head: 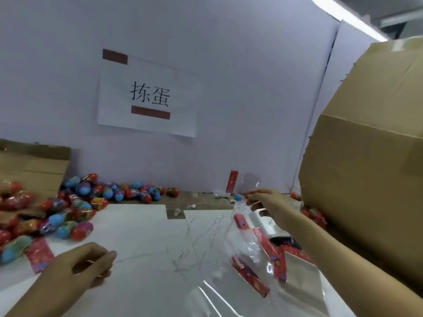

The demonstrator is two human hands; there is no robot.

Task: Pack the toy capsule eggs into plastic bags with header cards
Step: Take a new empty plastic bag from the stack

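A heap of red, blue and purple capsule eggs (75,202) lies at the left and along the back wall of the white table (142,229). Clear plastic bags with red header cards (258,266) are strewn at the right front. My right hand (265,202) reaches far over the table and pinches a clear bag (250,183) with a red header card (231,181), held upright near the wall. A blue egg (238,197) lies just beside that hand. My left hand (89,264) hovers low over the table at the front left, fingers curled, holding nothing that I can see.
A large cardboard box (370,156) fills the right side, with more eggs at its foot. A flat cardboard piece (34,165) leans at the back left. A paper sign (148,97) is taped to the white partition. A red card (39,255) lies near my left hand.
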